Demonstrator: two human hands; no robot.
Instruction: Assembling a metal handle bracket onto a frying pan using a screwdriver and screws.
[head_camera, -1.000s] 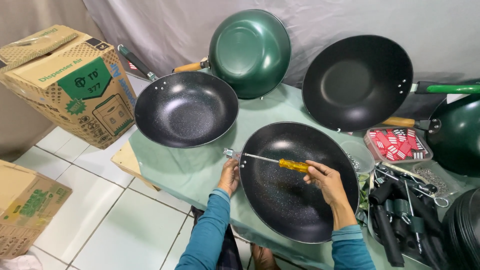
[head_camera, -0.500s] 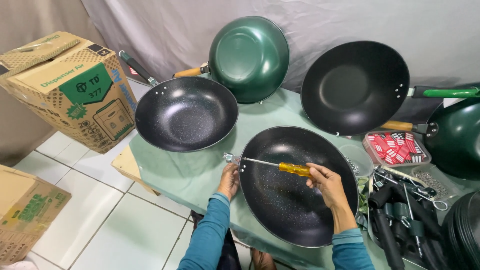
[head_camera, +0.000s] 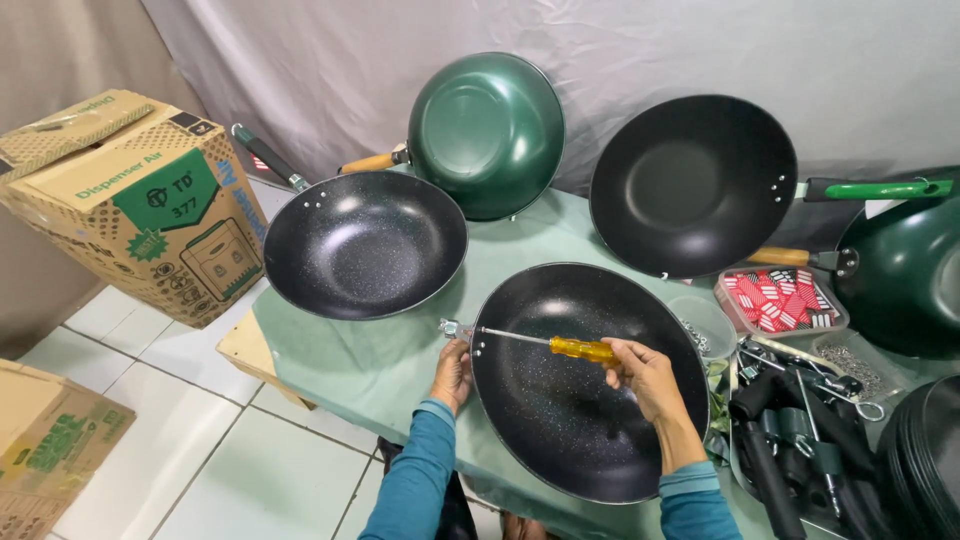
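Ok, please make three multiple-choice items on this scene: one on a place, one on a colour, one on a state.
1. Where does the screwdriver lie?
A. across the near wok
B. inside the cardboard box
C. on the floor

2. What colour is the screwdriver's handle?
A. blue
B. amber yellow
C. white

3. How is the right hand?
A. open, flat on the table
B. closed around the screwdriver handle
C. out of view

Answers:
1 A, its shaft crosses the near wok.
2 B, the grip is amber yellow.
3 B, its fingers wrap the handle, while the left hand steadies the wok's rim.
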